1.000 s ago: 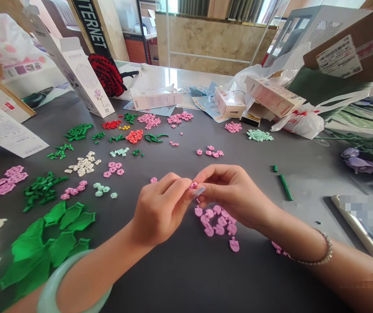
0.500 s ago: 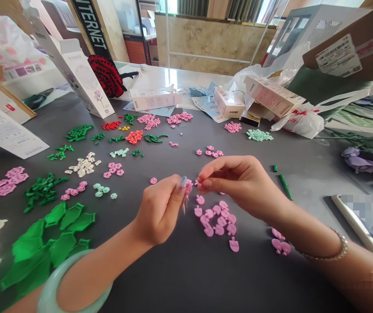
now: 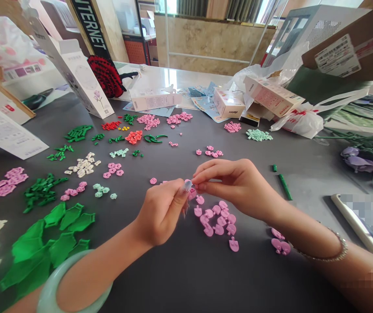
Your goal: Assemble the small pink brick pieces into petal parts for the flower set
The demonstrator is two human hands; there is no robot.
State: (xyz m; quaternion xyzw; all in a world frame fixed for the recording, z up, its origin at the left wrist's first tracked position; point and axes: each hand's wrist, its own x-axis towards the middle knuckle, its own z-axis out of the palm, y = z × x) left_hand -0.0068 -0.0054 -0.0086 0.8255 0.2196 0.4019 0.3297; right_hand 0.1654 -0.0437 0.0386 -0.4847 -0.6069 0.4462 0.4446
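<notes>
Between thumb and curled fingers, my left hand (image 3: pixel 163 211) pinches a pink building-block piece (image 3: pixel 191 194), partly covered by the fingers. My right hand (image 3: pixel 235 184) has its fingertips pressed together at that same piece, meeting the left thumb. Whatever the right fingertips hold is mostly hidden; a bit of pink shows there. Just below the hands, a cluster of rounded pink petal pieces (image 3: pixel 219 225) lies on the dark table (image 3: pixel 173 278). More pink petal pieces (image 3: pixel 281 247) rest under my right forearm.
Large green leaf pieces (image 3: pixel 31 243), dark green pieces (image 3: pixel 41 191) and white pieces (image 3: pixel 84 165) lie to the left. A green rod (image 3: pixel 284 187) and a phone-like device (image 3: pixel 352 221) are at right. Cartons (image 3: pixel 154 99) and a plastic bag (image 3: pixel 304 121) stand at the back.
My right hand has moved slightly left, and its fingertips now meet the left hand's at the pink piece. The left hand has turned a little, with its thumb shifted right.
</notes>
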